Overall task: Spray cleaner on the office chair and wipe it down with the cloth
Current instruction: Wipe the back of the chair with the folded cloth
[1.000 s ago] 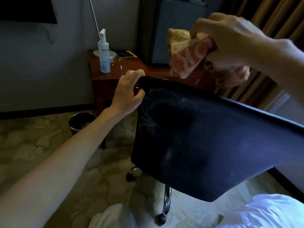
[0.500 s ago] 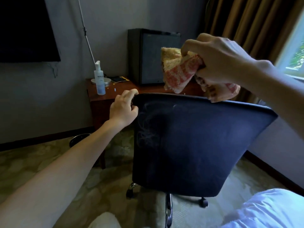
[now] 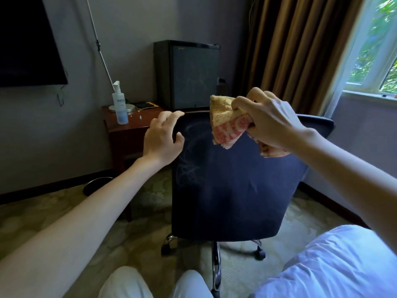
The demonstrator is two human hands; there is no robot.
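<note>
Two hands are up by the office chair (image 3: 232, 190). The right hand (image 3: 270, 123) pinches a bunched yellow and pink cloth (image 3: 225, 125) and holds it in front of the top of the chair back. I cannot tell if the cloth touches the chair. The left hand (image 3: 163, 136) holds the top left corner of the chair back, with fingers bent over the edge and the thumb on the dark blue cloth side. Pale swirly marks (image 3: 189, 168) show on the chair back under that hand. The chair stands on wheels on the carpet (image 3: 53, 211). A white spray bottle (image 3: 120, 106) stands upright on a small brown table (image 3: 137, 123) to the left, well apart from both hands. A small black fridge (image 3: 187, 74) is behind the chair, and brown curtains (image 3: 290, 50) hang by the window (image 3: 378, 50)
</note>
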